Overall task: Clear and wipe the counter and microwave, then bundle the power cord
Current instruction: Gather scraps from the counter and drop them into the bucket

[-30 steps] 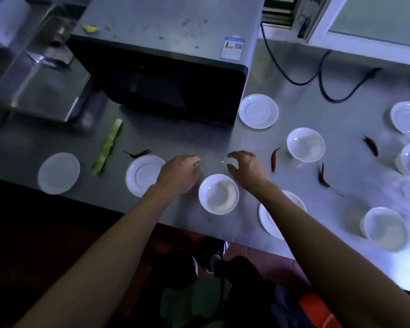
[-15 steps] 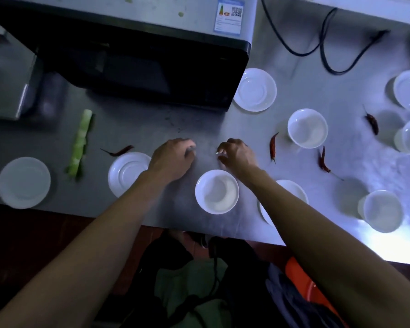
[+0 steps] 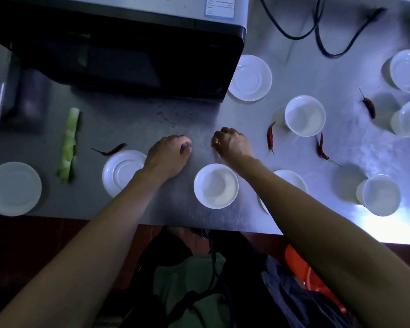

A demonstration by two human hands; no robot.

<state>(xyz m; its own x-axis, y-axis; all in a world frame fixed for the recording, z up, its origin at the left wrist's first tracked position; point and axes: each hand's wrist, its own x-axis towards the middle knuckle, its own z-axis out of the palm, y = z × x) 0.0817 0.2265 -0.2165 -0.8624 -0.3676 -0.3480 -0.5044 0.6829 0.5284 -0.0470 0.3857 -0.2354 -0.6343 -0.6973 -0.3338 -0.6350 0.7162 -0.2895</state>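
Both hands had drawn closer together over the steel surface (image 3: 152, 119): left hand (image 3: 167, 153) curled, right hand (image 3: 232, 144) pinching shut, contents unclear; small white bowl (image 3: 216, 185) just below them, clearing barely begun

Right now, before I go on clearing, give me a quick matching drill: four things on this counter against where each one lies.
Things:
1. green vegetable strip
2. power cord
3. white bowl
4. microwave

Places:
A. near counter edge, between the forearms
B. far left, between two white saucers
C. back of counter, left of centre
D. back right, behind the dishes

Pairs: 1-B, 2-D, 3-A, 4-C
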